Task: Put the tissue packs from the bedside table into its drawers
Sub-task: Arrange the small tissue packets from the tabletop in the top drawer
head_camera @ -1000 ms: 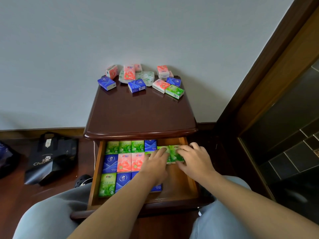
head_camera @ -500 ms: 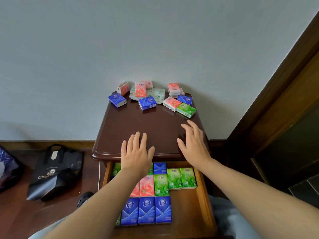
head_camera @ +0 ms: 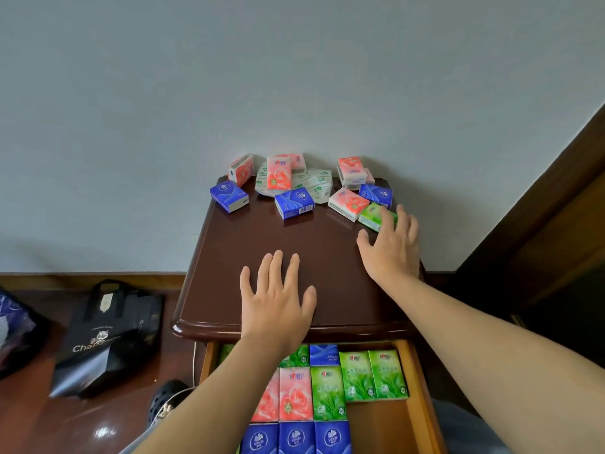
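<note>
Right hand [head_camera: 391,249]: fingers spread wide, holding nothing, fingertips touching the green tissue pack [head_camera: 373,217] near the bedside table's [head_camera: 229,290] right edge.
Left hand [head_camera: 276,296]: flat, fingers straight, over the bare front half of the tabletop, gripping nothing.
Loose tissue packs [head_camera: 294,203]: clustered at the back edge, against the wall.
Open drawer [head_camera: 417,388]: packs in rows at left; bare wood at the right front.

Setting: home bedroom | Evidence: wooden bedside counter [head_camera: 294,244] against plain wall [head_camera: 229,77]; polished wood floor [head_camera: 65,421]; dark door frame [head_camera: 540,198]; shopping bag [head_camera: 108,339]
</note>
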`<control>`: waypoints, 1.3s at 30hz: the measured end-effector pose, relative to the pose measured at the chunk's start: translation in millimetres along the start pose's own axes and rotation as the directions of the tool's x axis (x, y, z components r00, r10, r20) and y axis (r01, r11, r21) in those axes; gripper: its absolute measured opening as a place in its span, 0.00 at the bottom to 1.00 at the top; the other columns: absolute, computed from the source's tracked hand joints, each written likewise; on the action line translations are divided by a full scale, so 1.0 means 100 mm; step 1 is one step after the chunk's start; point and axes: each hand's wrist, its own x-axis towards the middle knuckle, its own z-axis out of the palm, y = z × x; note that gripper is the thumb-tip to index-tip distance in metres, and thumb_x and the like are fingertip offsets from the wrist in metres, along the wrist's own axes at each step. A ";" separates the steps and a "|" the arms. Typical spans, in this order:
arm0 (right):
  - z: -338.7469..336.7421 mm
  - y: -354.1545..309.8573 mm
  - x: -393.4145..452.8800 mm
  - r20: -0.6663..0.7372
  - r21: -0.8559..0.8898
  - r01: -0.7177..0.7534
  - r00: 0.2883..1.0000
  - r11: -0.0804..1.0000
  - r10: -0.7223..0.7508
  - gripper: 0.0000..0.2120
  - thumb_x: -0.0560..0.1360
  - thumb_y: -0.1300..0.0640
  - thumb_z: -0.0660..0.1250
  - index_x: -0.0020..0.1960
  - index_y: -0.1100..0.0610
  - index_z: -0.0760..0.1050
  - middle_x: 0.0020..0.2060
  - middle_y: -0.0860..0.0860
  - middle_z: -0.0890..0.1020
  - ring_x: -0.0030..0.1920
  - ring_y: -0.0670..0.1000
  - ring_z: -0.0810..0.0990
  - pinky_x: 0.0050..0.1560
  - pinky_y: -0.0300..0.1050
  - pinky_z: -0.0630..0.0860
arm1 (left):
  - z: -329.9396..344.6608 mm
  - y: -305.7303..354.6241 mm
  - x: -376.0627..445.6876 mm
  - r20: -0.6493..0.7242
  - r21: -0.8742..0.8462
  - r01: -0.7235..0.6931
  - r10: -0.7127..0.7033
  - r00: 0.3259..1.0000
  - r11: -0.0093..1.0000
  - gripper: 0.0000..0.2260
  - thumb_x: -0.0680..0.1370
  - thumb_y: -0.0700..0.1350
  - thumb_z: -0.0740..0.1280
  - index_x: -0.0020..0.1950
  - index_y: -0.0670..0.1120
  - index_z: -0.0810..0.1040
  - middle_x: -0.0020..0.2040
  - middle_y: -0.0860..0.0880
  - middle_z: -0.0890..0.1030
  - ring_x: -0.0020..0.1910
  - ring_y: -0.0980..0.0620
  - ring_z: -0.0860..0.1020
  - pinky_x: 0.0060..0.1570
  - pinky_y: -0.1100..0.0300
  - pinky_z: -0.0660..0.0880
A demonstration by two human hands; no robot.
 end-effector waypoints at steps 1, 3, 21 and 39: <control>-0.01 0.00 -0.03 -0.043 -0.005 -0.006 0.999 1.000 0.006 0.28 0.79 0.41 0.65 0.73 0.56 0.69 0.74 0.60 0.70 0.75 0.61 0.65 0.74 0.56 0.68 | 0.00 0.00 0.00 -0.003 -0.007 0.001 -0.001 1.000 1.000 0.35 0.79 0.64 0.34 0.85 0.54 0.44 0.85 0.48 0.48 0.84 0.48 0.43 0.80 0.38 0.42; -0.05 -0.01 -0.12 -0.125 -0.040 0.001 0.992 0.999 -0.006 0.25 0.76 0.39 0.67 0.62 0.58 0.73 0.61 0.58 0.78 0.64 0.60 0.71 0.63 0.54 0.73 | -0.01 -0.01 0.01 -0.012 -0.032 0.003 -0.004 1.000 0.999 0.35 0.79 0.65 0.35 0.85 0.53 0.44 0.85 0.48 0.48 0.84 0.48 0.43 0.80 0.38 0.42; -0.01 0.00 -0.43 -0.036 -0.059 0.309 0.950 0.949 -0.312 0.30 0.76 0.29 0.59 0.67 0.49 0.74 0.57 0.46 0.75 0.55 0.50 0.73 0.54 0.50 0.73 | -0.08 0.06 1.10 -0.236 -0.177 0.023 -0.066 0.969 0.984 0.30 0.85 0.55 0.53 0.85 0.52 0.47 0.85 0.49 0.51 0.83 0.47 0.51 0.81 0.40 0.49; -0.02 -0.01 -0.45 -0.057 0.024 0.314 0.948 0.949 -0.313 0.29 0.74 0.30 0.62 0.67 0.47 0.70 0.54 0.44 0.75 0.53 0.48 0.73 0.52 0.48 0.73 | -0.11 0.13 1.21 -0.361 -0.135 0.002 -0.051 0.931 0.991 0.29 0.79 0.60 0.63 0.76 0.46 0.69 0.72 0.44 0.72 0.72 0.42 0.68 0.75 0.46 0.63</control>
